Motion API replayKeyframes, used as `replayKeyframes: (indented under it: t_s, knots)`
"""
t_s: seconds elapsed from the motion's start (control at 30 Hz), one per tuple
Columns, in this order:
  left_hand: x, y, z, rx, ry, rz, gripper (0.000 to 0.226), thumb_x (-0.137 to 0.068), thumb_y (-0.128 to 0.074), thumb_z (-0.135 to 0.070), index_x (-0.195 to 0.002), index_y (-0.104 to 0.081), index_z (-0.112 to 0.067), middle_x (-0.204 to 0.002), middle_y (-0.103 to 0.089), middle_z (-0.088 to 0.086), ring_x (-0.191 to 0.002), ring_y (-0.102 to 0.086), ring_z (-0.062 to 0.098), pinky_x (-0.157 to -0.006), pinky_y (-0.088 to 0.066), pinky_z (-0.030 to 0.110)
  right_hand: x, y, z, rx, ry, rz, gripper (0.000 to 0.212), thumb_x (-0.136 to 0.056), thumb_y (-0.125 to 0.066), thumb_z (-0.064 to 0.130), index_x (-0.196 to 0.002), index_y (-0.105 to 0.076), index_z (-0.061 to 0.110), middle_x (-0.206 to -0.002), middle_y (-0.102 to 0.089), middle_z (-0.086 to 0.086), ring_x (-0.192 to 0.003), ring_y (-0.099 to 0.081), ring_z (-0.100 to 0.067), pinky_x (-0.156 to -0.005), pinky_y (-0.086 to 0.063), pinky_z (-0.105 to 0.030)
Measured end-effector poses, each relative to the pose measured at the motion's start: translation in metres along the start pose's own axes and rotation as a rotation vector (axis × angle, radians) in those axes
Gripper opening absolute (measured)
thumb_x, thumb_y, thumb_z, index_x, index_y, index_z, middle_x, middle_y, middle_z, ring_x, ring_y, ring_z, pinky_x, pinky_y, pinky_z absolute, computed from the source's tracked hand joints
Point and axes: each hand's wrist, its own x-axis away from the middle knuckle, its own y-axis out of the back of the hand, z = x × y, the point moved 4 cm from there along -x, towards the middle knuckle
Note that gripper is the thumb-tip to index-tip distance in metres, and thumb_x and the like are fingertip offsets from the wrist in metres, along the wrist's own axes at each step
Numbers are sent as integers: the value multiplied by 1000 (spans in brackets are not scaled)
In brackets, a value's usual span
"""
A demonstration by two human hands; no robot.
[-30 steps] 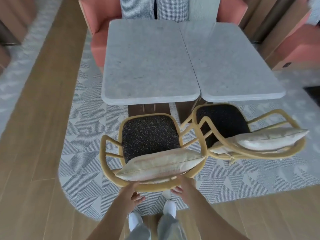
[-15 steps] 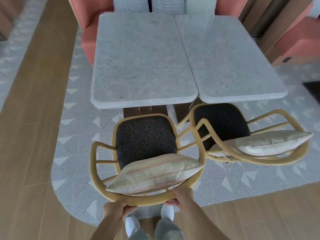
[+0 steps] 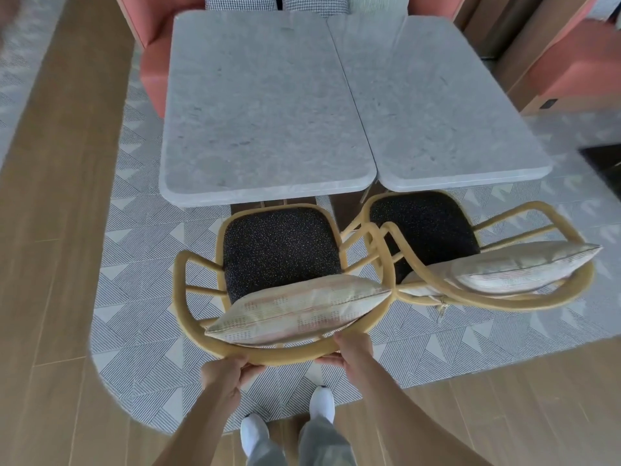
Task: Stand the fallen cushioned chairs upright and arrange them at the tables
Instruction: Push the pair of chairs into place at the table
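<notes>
Two yellow-framed chairs with dark speckled seats stand upright on the rug, facing two grey marble tables. The left chair (image 3: 279,250) carries a pale striped cushion (image 3: 299,309) against its curved backrest. My left hand (image 3: 225,371) and my right hand (image 3: 353,348) both grip that backrest rail from behind. Its seat front reaches the edge of the left table (image 3: 262,105). The right chair (image 3: 423,227) stands angled with its own pale cushion (image 3: 524,270); its seat is partly tucked under the right table (image 3: 437,95). The two chairs' armrests touch.
A coral upholstered bench (image 3: 154,62) with checked pillows lines the far side of the tables. Another coral seat (image 3: 571,68) and wooden panels stand at the far right. A patterned grey rug (image 3: 141,264) lies under everything, with wood flooring left and near. My white shoes show below.
The left chair has slid forward toward the left table and my hands have closed tighter on its backrest rail. The right chair has not moved.
</notes>
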Motion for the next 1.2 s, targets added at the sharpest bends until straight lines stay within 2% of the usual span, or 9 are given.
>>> replayKeyframes:
  t_s: [0.13,0.27,0.43,0.57,0.67,0.73,0.9,1.03,1.2]
  knots:
    - [4,-13,6,37,25,42,3,-90,-59,14,-93,-58,14,-86,-66,30,-74,-70,45,-43,-59,39,-5,8,11,11,29,3,35,-100,-52,4,-135,-49,7,-95,-70,-22,-64,-77,-34,-71,-64,-48]
    - [6,-12,7,72,45,70,6,-89,-60,15,-94,-58,14,-88,-66,31,-76,-69,44,-43,-59,43,-6,10,11,32,17,7,21,-102,-50,6,-123,-50,9,-91,-72,-21,-64,-77,-33,-72,-64,-49]
    - [5,-12,-2,69,21,93,12,-89,-68,0,-93,-58,5,-88,-66,26,-81,-67,39,-71,-61,52,-6,10,12,27,16,6,9,-102,-49,6,-109,-46,12,-91,-72,-21,-64,-77,-33,-69,-64,-48]
    - [5,-7,-3,91,18,25,9,-89,-66,6,-87,-57,6,-85,-64,24,-72,-65,37,-49,-57,48,-5,8,10,36,22,26,16,-101,-51,5,-115,-46,13,-92,-73,-21,-64,-77,-33,-69,-64,-48]
    - [5,-4,0,70,8,-19,11,-88,-67,8,-82,-57,6,-84,-63,23,-67,-64,36,-40,-55,46,-5,9,5,47,26,35,24,-100,-54,4,-121,-46,13,-95,-72,-21,-63,-77,-32,-67,-64,-48]
    - [5,0,2,77,11,-26,11,-88,-66,9,-83,-57,6,-86,-63,24,-70,-64,38,-35,-54,43,-4,11,1,47,17,35,19,-100,-54,3,-117,-48,9,-95,-70,-21,-63,-77,-32,-62,-64,-47]
    - [-2,6,4,75,3,-28,10,-87,-66,11,-83,-57,7,-89,-63,25,-70,-64,38,-34,-54,44,0,11,-5,43,49,39,12,-101,-55,6,-108,-47,12,-96,-69,-19,-70,-77,-32,-67,-65,-45]
    - [-5,6,7,64,12,-41,11,-86,-68,8,-85,-57,7,-94,-63,26,-68,-64,36,-44,-54,51,2,10,-6,44,29,20,11,-100,-58,8,-104,-48,10,-93,-69,-21,-70,-77,-33,-69,-64,-45]
    - [1,6,8,66,11,-40,14,-89,-68,3,-98,-60,10,-91,-65,25,-68,-65,34,-41,-57,38,4,12,-7,34,32,10,11,-97,-63,10,-105,-56,5,-85,-70,-18,-76,-77,-34,-77,-64,-45]
